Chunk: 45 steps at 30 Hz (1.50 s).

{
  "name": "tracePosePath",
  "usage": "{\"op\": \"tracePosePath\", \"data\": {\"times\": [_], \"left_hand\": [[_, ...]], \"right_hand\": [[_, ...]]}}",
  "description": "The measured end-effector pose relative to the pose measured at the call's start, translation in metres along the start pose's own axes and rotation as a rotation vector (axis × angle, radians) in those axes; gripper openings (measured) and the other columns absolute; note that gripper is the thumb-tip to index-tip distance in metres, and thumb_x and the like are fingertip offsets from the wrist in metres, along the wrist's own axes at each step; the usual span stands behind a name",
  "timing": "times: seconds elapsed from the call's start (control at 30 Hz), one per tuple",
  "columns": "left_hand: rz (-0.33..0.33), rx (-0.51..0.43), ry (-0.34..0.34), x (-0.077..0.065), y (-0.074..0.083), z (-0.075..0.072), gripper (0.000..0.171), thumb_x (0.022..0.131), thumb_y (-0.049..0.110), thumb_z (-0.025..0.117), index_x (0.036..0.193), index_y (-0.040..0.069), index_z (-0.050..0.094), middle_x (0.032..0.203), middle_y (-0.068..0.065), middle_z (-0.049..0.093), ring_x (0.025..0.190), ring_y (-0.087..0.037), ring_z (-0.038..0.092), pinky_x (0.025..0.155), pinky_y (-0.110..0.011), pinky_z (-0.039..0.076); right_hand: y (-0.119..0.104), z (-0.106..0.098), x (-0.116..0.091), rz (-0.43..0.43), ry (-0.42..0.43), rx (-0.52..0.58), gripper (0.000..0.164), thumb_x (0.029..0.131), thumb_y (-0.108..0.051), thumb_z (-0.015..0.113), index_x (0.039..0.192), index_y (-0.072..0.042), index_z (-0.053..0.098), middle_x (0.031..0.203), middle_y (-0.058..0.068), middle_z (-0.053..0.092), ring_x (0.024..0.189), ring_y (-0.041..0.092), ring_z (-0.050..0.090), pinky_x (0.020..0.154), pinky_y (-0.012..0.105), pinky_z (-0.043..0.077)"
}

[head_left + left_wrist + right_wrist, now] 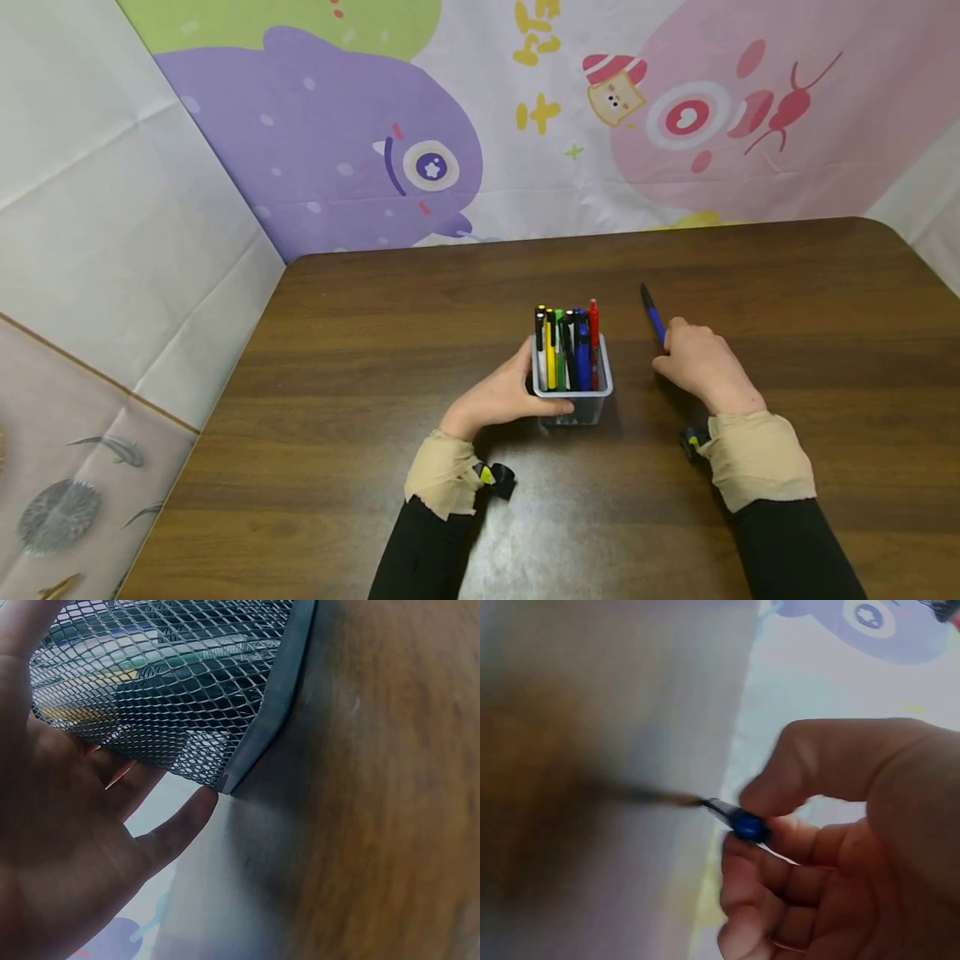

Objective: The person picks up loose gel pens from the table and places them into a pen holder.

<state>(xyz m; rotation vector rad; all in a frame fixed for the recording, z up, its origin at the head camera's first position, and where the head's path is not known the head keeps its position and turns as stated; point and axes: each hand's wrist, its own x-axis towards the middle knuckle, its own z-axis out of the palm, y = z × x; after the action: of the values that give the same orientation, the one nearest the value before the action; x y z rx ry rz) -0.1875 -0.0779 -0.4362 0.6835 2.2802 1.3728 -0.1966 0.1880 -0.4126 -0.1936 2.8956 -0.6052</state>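
Observation:
A mesh pen holder [573, 410] with a light rim stands upright near the middle of the table, packed with several pens and markers [567, 354] in black, yellow, green, blue and red. My left hand [504, 395] holds it from the left side, thumb across the near face; in the left wrist view its dark base edge [270, 705] shows close beside a fingertip. To the right, my right hand [703, 367] pinches a blue pen [655, 318] between thumb and fingers. The pen's black end points away from me, and its blue end [748, 825] shows between the fingertips.
The brown wooden table [360, 400] reaches back to a cartoon-printed curtain [540, 192]. White cloth [142, 200] hangs at the left side. Both wrists wear tan wraps with small black cameras [498, 479].

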Motion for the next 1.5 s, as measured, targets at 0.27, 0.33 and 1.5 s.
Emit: {"op": "tracePosePath", "data": {"times": [0.27, 0.33, 1.5], "left_hand": [[-0.020, -0.011, -0.012, -0.007, 0.021, -0.003, 0.089, 0.075, 0.016, 0.074, 0.142, 0.017, 0.016, 0.121, -0.009, 0.050, 0.099, -0.013, 0.051, 0.091, -0.029, 0.039], [-0.021, -0.011, -0.015, -0.011, 0.029, -0.004, 0.087, 0.076, 0.014, 0.073, 0.141, 0.013, 0.016, 0.121, -0.011, 0.050, 0.099, -0.013, 0.051, 0.090, -0.029, 0.039], [-0.006, -0.025, -0.010, 0.000, 0.002, 0.000, 0.086, 0.074, 0.019, 0.076, 0.139, 0.022, 0.019, 0.119, -0.004, 0.052, 0.099, -0.011, 0.052, 0.090, -0.029, 0.040]], "right_hand": [[-0.009, -0.018, -0.011, 0.011, 0.211, 0.010, 0.015, 0.082, -0.014, 0.040, 0.082, 0.000, 0.044, 0.070, 0.014, 0.049, 0.060, 0.028, 0.048, 0.053, 0.038, 0.038], [-0.012, -0.020, -0.014, -0.013, 0.307, 0.017, 0.013, 0.081, -0.012, 0.039, 0.079, 0.000, 0.045, 0.070, 0.014, 0.048, 0.060, 0.029, 0.047, 0.054, 0.040, 0.037], [-0.071, -0.053, -0.057, -0.297, 1.093, 0.441, 0.023, 0.088, -0.009, 0.046, 0.101, 0.009, 0.052, 0.078, 0.011, 0.053, 0.064, -0.006, 0.037, 0.059, 0.014, 0.029]]}}
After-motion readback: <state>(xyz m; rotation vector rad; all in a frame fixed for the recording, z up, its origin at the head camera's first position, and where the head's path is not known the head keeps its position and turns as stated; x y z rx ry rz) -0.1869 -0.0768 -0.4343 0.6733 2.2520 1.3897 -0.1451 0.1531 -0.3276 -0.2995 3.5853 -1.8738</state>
